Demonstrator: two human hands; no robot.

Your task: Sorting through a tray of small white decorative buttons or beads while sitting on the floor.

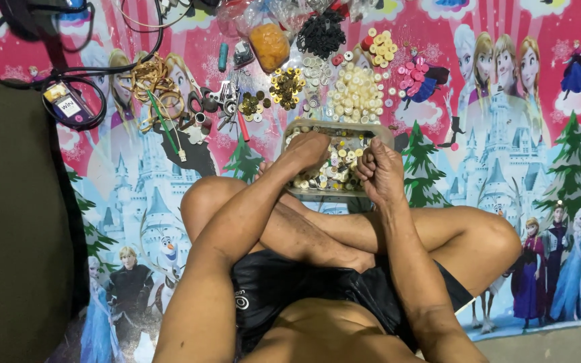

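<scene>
I sit cross-legged on a colourful cartoon-printed mat (506, 141). A shallow grey tray (290, 130) full of mixed buttons lies in front of my legs. My left hand (307, 149) reaches palm down into the tray, its fingers among the buttons. Over the tray's right side my right hand (379, 171) is curled with fingertips pinched together; whatever it holds is too small to make out.
Beyond the tray lie sorted heaps: cream buttons (354, 94), pink buttons (411, 74), dark brass ones (285, 86), black pieces (321, 32), an orange bag (269, 46). Scissors (213, 101), a green pen (163, 121), gold rings (152, 81) and black cables (68, 67) lie at left. A dark cushion (15, 222) borders the mat.
</scene>
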